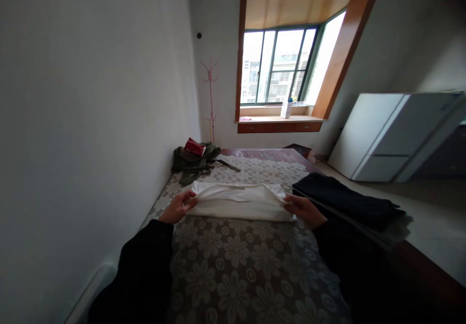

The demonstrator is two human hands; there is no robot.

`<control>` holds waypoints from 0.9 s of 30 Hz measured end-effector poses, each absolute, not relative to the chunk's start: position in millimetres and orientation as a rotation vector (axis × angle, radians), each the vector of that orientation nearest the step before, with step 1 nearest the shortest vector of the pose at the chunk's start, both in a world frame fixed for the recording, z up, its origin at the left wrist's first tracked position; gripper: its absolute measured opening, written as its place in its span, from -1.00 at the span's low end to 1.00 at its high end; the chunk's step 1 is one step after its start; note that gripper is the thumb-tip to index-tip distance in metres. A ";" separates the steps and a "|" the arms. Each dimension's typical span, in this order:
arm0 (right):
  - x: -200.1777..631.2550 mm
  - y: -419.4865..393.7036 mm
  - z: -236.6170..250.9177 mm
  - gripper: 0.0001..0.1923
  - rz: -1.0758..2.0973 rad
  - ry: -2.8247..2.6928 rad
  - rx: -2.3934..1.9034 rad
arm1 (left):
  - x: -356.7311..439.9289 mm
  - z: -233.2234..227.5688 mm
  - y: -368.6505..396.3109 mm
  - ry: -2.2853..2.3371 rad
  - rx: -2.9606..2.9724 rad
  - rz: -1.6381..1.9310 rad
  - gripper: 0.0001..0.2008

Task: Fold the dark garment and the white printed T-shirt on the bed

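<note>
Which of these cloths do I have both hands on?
The white cloth, gripped by your left hand at one end and right hand at the other; the dark-topped pile, farther right, is in neither hand.

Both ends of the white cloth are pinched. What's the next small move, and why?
I'd probably ease the left grip and right grip slightly apart, low over the flowered cover, to smooth the white cloth: each holds one end, yet creases show between them.
</note>
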State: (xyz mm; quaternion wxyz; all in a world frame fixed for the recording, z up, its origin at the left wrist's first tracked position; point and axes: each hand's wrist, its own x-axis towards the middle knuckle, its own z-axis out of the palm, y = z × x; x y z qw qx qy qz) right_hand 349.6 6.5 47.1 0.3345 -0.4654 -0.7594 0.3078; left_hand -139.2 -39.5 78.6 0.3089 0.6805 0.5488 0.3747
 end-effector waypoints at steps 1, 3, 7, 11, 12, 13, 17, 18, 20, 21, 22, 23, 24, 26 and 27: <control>355.2 -19.3 48.9 -0.56 0.833 -2.058 -1.166 | -145.3 81.8 -64.0 1.416 1.805 0.931 -0.71; 365.3 -66.8 50.6 -0.63 1.001 -2.253 -1.110 | -156.5 85.4 -109.2 1.387 1.807 0.682 -0.75; 374.7 -116.7 44.9 -0.72 1.259 -2.465 -1.210 | -164.3 79.7 -158.8 1.391 1.774 0.304 -0.75; 367.9 -109.0 36.7 -0.63 0.875 -2.398 -1.345 | -146.6 70.3 -154.8 1.584 1.913 0.406 -0.72; 365.5 -104.1 34.5 -0.63 0.781 -2.384 -1.374 | -140.0 68.3 -151.3 1.615 1.957 0.442 -0.73; 363.6 -99.6 32.1 -0.64 0.711 -2.375 -1.397 | -133.5 66.5 -148.2 1.633 1.994 0.459 -0.74; 363.7 -89.4 19.8 -0.70 0.726 -2.446 -1.396 | -118.9 59.7 -144.3 1.644 2.095 0.357 -0.77; 365.7 -88.6 17.1 -0.71 0.757 -2.468 -1.387 | -119.3 58.2 -144.9 1.643 2.105 0.323 -0.78; 371.3 -88.5 13.8 -0.72 0.768 -2.470 -1.391 | -124.2 55.6 -147.4 1.659 2.110 0.317 -0.80; 374.7 -89.3 13.3 -0.73 0.744 -2.449 -1.404 | -128.2 54.5 -149.3 1.684 2.112 0.339 -0.78; 378.1 -90.7 13.4 -0.73 0.705 -2.423 -1.419 | -132.7 53.5 -151.8 1.718 2.117 0.368 -0.75; 381.6 -92.9 13.8 -0.74 0.670 -2.404 -1.424 | -137.4 52.6 -154.8 1.743 2.124 0.391 -0.71; 385.0 -95.8 14.3 -0.75 0.652 -2.400 -1.413 | -142.0 51.5 -158.5 1.748 2.134 0.404 -0.67; 390.8 -103.2 14.2 -0.76 0.674 -2.447 -1.348 | -149.3 49.1 -166.8 1.687 2.157 0.403 -0.65; 393.1 -107.2 13.3 -0.76 0.702 -2.484 -1.307 | -151.8 47.6 -170.8 1.632 2.166 0.399 -0.65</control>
